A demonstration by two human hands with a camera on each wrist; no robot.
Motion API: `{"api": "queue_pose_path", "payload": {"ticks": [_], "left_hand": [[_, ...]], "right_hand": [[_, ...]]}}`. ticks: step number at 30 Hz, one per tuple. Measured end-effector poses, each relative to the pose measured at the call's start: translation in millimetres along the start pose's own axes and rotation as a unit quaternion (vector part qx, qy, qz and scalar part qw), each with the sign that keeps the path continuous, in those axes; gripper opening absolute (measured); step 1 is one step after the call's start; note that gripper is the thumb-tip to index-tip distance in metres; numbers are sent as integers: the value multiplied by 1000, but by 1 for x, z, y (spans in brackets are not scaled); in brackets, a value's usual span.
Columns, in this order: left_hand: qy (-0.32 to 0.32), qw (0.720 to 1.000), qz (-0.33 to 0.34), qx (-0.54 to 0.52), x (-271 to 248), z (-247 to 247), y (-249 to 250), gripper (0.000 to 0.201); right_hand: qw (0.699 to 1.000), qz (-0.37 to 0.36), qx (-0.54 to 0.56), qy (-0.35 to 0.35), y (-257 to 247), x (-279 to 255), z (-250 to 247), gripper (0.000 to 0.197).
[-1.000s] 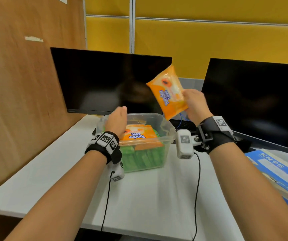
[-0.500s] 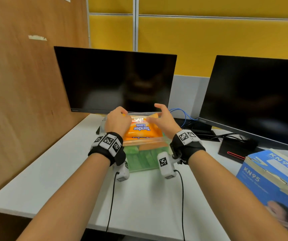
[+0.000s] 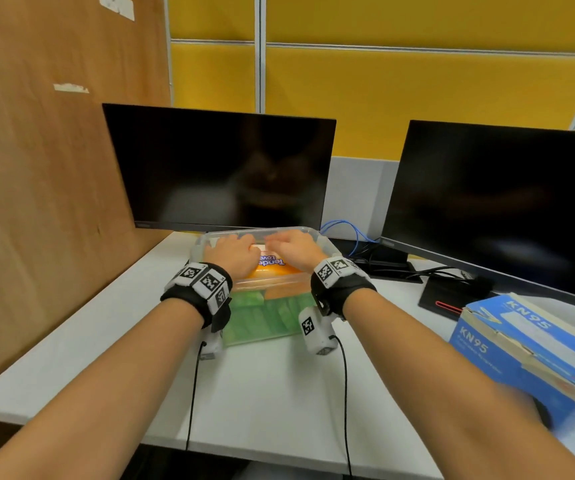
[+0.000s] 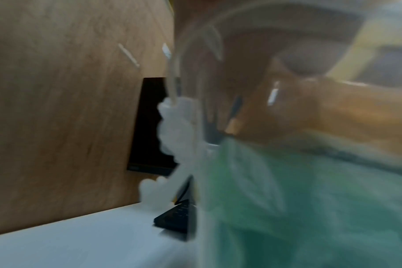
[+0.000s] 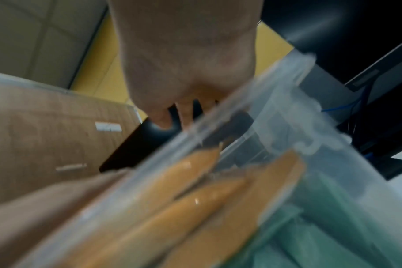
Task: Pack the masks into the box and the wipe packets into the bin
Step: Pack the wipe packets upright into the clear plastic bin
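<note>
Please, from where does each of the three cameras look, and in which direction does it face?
Head: on the head, facing forward and down; shows both forearms, left hand and right hand on the orange wipe packet in the clear bin.
Left wrist: beside the bin's wall, looking through it at green packets; no hand is clear.
Right wrist: below the right hand, looking along its palm over the bin's rim.
All views share the bin.

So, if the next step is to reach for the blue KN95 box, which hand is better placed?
Probably the right hand. The KN95 box lies at the right edge of the desk, beside the right forearm. The left hand would need to cross over the clear bin, where both hands rest on the orange wipe packet.
</note>
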State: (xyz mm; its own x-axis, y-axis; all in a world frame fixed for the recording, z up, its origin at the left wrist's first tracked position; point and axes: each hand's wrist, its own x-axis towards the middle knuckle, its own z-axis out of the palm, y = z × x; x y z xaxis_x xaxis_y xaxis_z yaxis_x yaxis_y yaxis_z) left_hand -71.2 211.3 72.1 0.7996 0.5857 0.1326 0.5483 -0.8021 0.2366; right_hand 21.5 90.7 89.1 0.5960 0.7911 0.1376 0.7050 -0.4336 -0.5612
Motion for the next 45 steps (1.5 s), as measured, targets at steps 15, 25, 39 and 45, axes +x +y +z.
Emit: {"api": "queue_pose_path", "payload": {"ticks": [15, 25, 39, 45], "left_hand": [[119, 902, -257, -325, -33, 4, -13, 44], [126, 850, -273, -433, -96, 20, 78, 70], [3, 943, -108, -316, -95, -8, 39, 33], [10, 931, -95, -353, -91, 15, 54, 28]], "right_hand": [[874, 392, -288, -7, 137, -174, -185, 15], [877, 410, -244, 49, 185, -246, -162, 26], [924, 353, -122, 83, 160, -223, -124, 40], [951, 276, -116, 77, 126, -185, -89, 41]]}}
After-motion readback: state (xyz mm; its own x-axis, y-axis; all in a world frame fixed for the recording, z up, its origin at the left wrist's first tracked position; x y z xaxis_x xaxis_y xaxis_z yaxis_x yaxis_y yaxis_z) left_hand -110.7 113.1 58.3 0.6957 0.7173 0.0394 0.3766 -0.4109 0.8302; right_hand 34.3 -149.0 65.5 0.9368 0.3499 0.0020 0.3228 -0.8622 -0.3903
